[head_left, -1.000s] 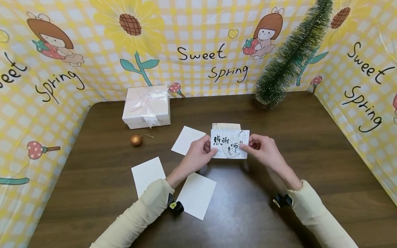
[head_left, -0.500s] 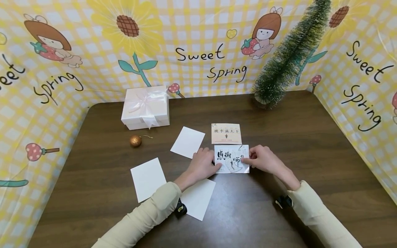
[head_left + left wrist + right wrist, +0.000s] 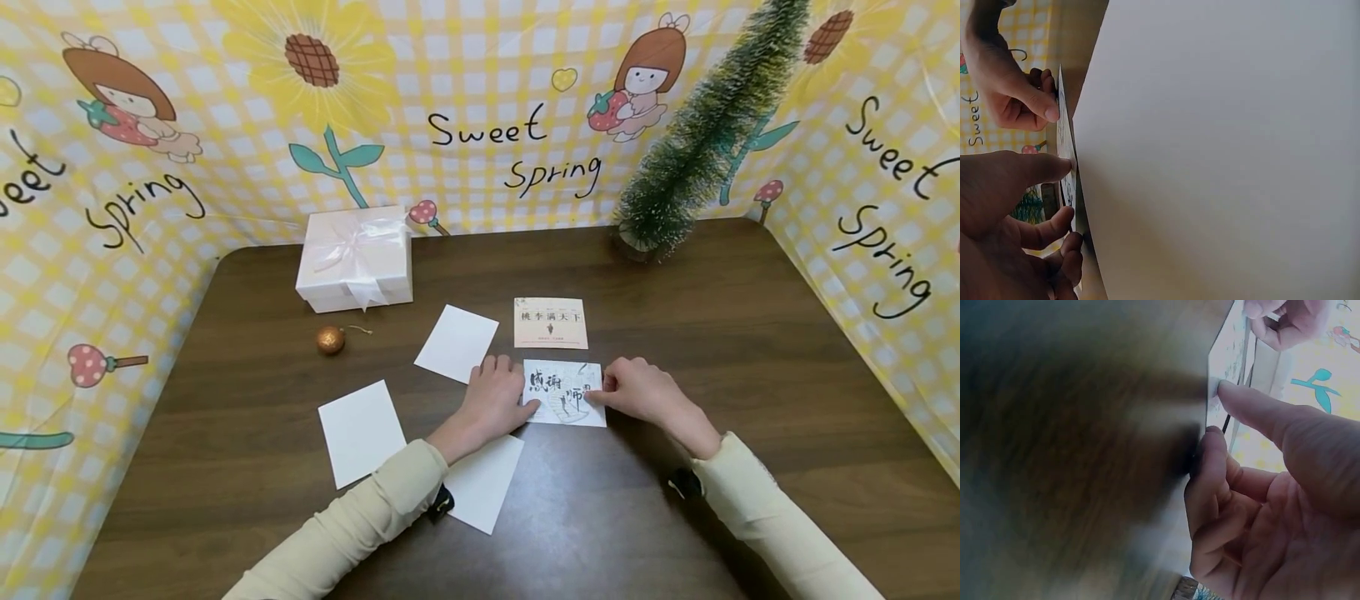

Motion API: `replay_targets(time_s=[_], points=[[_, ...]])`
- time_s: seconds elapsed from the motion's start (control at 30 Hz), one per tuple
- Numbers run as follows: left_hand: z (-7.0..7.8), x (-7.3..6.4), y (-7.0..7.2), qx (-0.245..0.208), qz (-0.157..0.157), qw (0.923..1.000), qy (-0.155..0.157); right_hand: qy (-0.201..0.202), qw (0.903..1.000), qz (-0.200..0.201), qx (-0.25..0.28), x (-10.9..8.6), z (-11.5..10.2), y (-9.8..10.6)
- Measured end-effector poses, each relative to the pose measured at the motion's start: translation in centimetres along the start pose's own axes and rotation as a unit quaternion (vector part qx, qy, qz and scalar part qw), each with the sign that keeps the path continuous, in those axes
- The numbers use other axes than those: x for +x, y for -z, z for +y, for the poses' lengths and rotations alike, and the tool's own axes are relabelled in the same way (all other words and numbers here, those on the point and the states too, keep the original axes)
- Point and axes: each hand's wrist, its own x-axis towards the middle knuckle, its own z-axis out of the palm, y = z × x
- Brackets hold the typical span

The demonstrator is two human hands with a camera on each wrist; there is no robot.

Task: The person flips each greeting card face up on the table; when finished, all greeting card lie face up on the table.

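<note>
The left grip (image 3: 491,398) and right grip (image 3: 645,392) pinch a white rectangular black-lettered card (image 3: 562,393), near a cream printed card (image 3: 551,325) on the brown wooden tabletop (image 3: 600,517); the beige-sleeved left arm (image 3: 352,521) partly hides a blank white card (image 3: 486,483).

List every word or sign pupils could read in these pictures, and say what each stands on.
"Sweet Spring": the yellow checked backdrop, repeated; the leftmost "Sweet" is cut off.
"桃李满天下": the cream card; its smaller print is too small to read.
"感谢师": the white printed card; the right hand partly covers the next character.
</note>
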Motion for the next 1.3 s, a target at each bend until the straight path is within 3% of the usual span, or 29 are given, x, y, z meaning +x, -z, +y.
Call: replay_targets(time_s=[0.17, 0.3, 0.43, 0.5, 0.63, 0.8, 0.93, 1.07, 1.3], points=[[-0.4, -0.2, 0.2, 0.008, 0.010, 0.9999, -0.009, 0.005, 0.9999, 0.004, -0.012, 0.2, -0.4, -0.1], [-1.4, -0.4, 0.5, -0.025, 0.036, 0.9979, -0.047, 0.031, 0.9994, 0.017, -0.001, 0.2, -0.7, 0.1], [-3.4, -0.4, 1.2, -0.080, 0.089, 0.9896, -0.081, 0.068, 0.9961, 0.054, 0.017, 0.5, -1.6, 0.6], [-4.7, -0.2, 1.7, -0.095, 0.110, 0.9860, -0.081, 0.088, 0.9933, 0.071, 0.023, 0.9, -2.3, 0.7], [-7.9, 0.4, 2.5, -0.080, 0.121, 0.9870, -0.069, 0.142, 0.9852, 0.096, 0.012, 1.9, -4.0, 0.5], [-11.5, 1.0, 3.0, -0.053, 0.097, 0.9929, -0.044, 0.203, 0.9737, 0.099, -0.030, 3.4, -6.6, -0.3], [-13.3, 1.4, 3.2, -0.035, 0.068, 0.9962, -0.042, 0.249, 0.9606, 0.096, -0.080, 4.8, -8.8, -1.0], [-14.1, 1.8, 3.2, -0.020, 0.038, 0.9979, -0.049, 0.282, 0.9480, 0.080, -0.123, 5.9, -10.7, -1.8], [-14.6, 2.2, 3.1, -0.003, -0.004, 0.9983, -0.057, 0.305, 0.9385, 0.049, -0.153, 7.1, -13.0, -2.8]])
